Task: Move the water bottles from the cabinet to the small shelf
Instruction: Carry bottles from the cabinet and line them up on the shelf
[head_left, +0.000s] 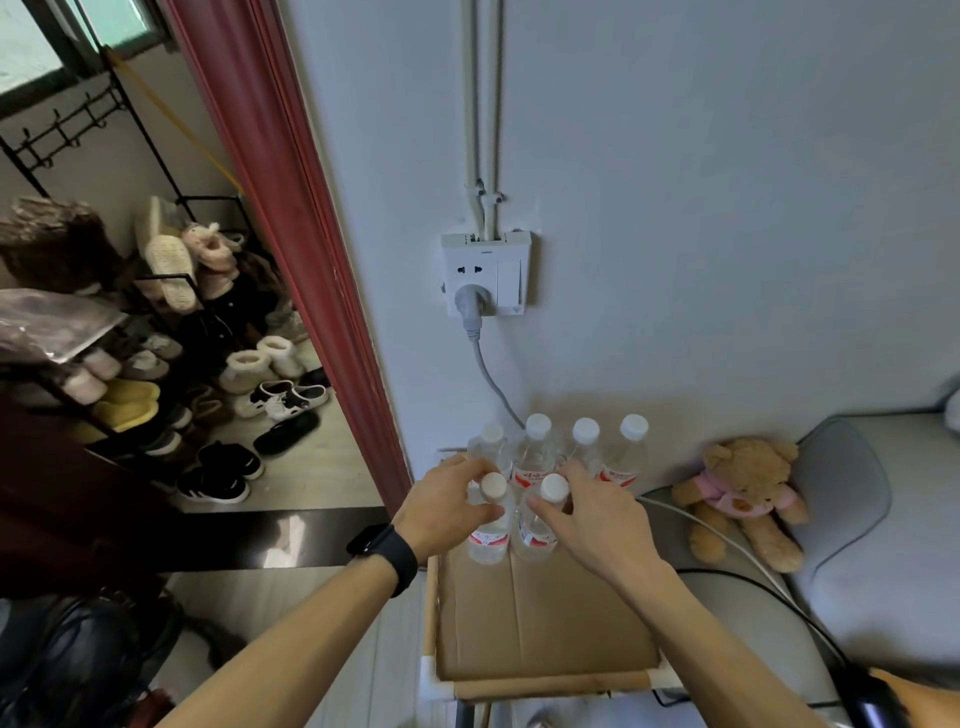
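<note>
Low in the centre of the frame, two clear water bottles with white caps and red-and-white labels stand on the cardboard-covered small shelf (540, 618). The left hand (447, 506) curls around the left front bottle (491, 525), the right hand (592, 512) around the right front bottle (540, 519). Behind them stand four back bottles (582, 452) by the wall; label writing is unreadable.

Clear glossy plastic bottles (488, 525) on matt brown cardboard (540, 618).

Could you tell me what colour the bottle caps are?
White bottle caps, clearest in the head view.
</note>
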